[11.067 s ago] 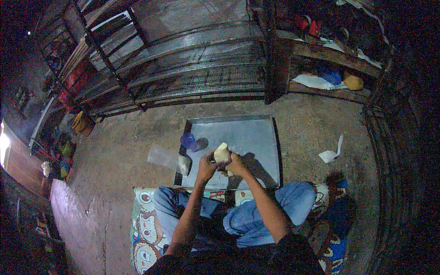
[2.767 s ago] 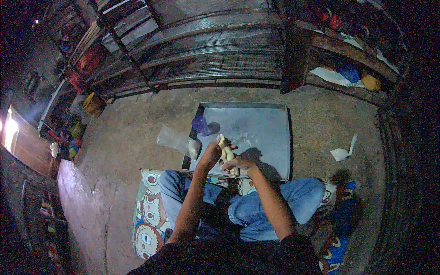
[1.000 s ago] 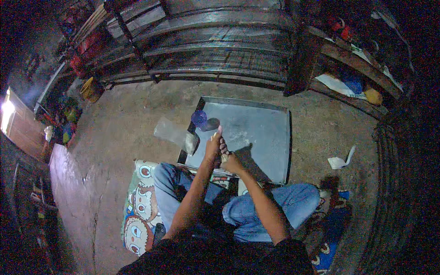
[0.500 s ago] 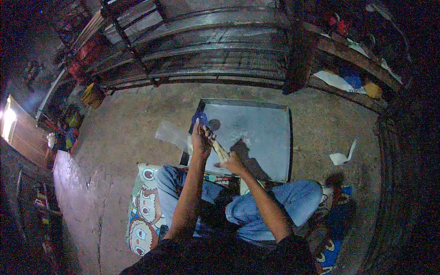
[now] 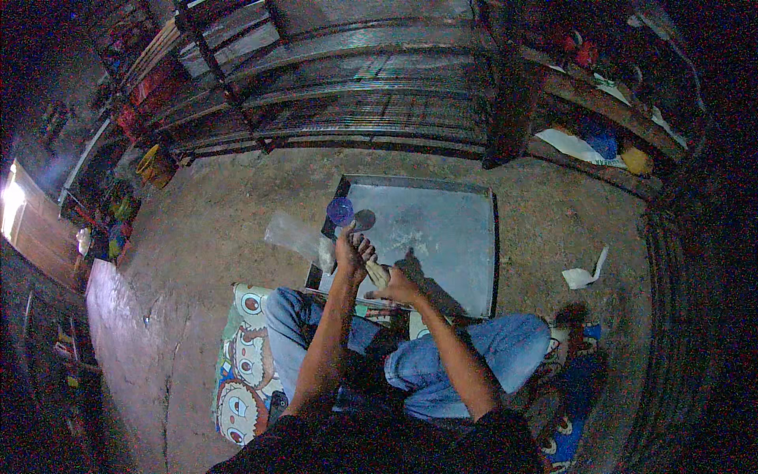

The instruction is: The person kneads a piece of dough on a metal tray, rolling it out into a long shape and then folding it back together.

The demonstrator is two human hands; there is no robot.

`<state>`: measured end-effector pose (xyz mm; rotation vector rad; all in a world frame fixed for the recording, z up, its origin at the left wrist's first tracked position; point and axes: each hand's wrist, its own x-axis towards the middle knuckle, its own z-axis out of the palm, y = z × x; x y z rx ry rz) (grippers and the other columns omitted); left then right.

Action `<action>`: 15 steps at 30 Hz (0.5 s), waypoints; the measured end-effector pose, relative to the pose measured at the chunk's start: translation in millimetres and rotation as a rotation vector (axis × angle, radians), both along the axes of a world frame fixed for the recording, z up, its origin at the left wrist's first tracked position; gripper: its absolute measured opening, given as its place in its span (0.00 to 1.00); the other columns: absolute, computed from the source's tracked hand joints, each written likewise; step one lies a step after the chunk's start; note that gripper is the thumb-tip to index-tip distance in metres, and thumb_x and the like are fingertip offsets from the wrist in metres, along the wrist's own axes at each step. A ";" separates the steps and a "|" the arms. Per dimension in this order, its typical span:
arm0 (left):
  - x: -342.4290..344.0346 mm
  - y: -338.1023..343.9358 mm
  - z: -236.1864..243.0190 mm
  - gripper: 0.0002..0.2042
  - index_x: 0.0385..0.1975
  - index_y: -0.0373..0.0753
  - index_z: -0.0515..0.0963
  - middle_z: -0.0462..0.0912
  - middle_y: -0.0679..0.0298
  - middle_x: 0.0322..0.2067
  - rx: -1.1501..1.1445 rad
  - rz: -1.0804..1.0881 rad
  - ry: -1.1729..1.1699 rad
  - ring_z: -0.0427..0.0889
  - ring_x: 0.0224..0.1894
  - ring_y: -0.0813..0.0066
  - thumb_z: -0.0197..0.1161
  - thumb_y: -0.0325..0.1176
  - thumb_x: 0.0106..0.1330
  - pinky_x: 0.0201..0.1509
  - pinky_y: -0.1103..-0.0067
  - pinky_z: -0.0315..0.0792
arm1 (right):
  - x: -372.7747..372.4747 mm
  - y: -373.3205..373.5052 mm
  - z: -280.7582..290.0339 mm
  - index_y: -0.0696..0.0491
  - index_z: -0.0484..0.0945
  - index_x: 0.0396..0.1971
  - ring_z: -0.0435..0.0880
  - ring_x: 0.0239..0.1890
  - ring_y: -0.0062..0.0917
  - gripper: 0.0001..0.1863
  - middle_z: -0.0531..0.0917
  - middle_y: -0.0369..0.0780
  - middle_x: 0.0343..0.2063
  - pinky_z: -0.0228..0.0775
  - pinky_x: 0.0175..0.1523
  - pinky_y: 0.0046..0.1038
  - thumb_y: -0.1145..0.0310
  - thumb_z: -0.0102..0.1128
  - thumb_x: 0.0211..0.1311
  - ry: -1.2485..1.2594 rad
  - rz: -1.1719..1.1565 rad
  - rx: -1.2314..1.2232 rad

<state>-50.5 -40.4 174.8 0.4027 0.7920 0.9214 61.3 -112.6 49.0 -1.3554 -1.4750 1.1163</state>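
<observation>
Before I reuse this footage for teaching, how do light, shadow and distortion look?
Head view: dim and grainy, blackest toward the sides; glare at the bright opening on the far left; a dark shadow across the metal tray; slatted rack edges bowed by the fisheye; the pale lump lacks fine detail.

- 1 mat [image 5: 246, 355] on the floor, its left part printed with 3 large cartoon faces
- 1 small dark object [image 5: 278, 403] on that part
- 1 white item [image 5: 580, 278] on the floor at right, with a bent tail, kind unclear
- 1 long slatted rack [image 5: 363, 95] across the far side
- 1 yellow bucket [image 5: 150, 167] near the rack's left end
- 1 wooden shelf [image 5: 545, 79] at upper right, with blue [image 5: 604, 144] and yellow [image 5: 637, 161] bundles on its lower level
- 1 bright opening [image 5: 12, 201] at far left
</observation>
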 end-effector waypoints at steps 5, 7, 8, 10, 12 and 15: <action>-11.7 5.4 8.4 0.22 0.07 0.51 0.53 0.51 0.71 0.05 0.143 0.026 0.034 0.52 0.07 0.74 0.50 0.47 0.62 0.17 0.75 0.56 | -12.0 0.3 12.3 0.61 0.73 0.30 0.73 0.25 0.22 0.29 0.76 0.37 0.24 0.68 0.31 0.28 0.55 0.75 0.35 -0.086 -0.055 -0.106; -7.1 4.9 10.5 0.22 0.07 0.50 0.53 0.50 0.71 0.04 0.201 0.028 -0.024 0.51 0.06 0.73 0.46 0.43 0.65 0.16 0.74 0.57 | -9.9 0.4 1.9 0.60 0.74 0.26 0.72 0.23 0.22 0.25 0.74 0.36 0.20 0.66 0.29 0.29 0.54 0.73 0.38 -0.145 -0.075 0.093; -11.6 6.6 9.7 0.22 0.07 0.50 0.53 0.51 0.71 0.05 0.213 0.020 -0.045 0.52 0.06 0.73 0.46 0.44 0.65 0.17 0.74 0.57 | -13.9 1.4 8.7 0.61 0.74 0.26 0.74 0.25 0.25 0.24 0.75 0.40 0.22 0.67 0.30 0.31 0.56 0.72 0.40 -0.232 -0.049 0.056; -17.3 11.7 9.0 0.22 0.07 0.50 0.54 0.54 0.70 0.06 0.238 -0.001 -0.096 0.54 0.07 0.73 0.47 0.45 0.65 0.17 0.75 0.58 | -19.8 2.3 24.2 0.61 0.74 0.25 0.77 0.28 0.31 0.21 0.75 0.47 0.25 0.68 0.33 0.34 0.59 0.70 0.42 -0.415 0.012 -0.010; 4.5 -7.7 47.6 0.21 0.08 0.50 0.55 0.57 0.70 0.08 0.141 0.177 0.083 0.56 0.08 0.73 0.48 0.45 0.64 0.17 0.75 0.60 | -18.3 -1.6 27.8 0.62 0.73 0.27 0.78 0.31 0.37 0.20 0.76 0.50 0.27 0.69 0.35 0.37 0.61 0.68 0.43 -0.537 -0.045 -0.056; 13.3 -8.9 70.4 0.19 0.10 0.48 0.58 0.62 0.68 0.11 0.123 0.228 0.157 0.59 0.10 0.73 0.49 0.45 0.64 0.18 0.75 0.63 | -17.3 7.1 0.7 0.64 0.72 0.30 0.77 0.33 0.43 0.22 0.76 0.53 0.29 0.68 0.37 0.38 0.62 0.66 0.44 -0.395 -0.282 -0.099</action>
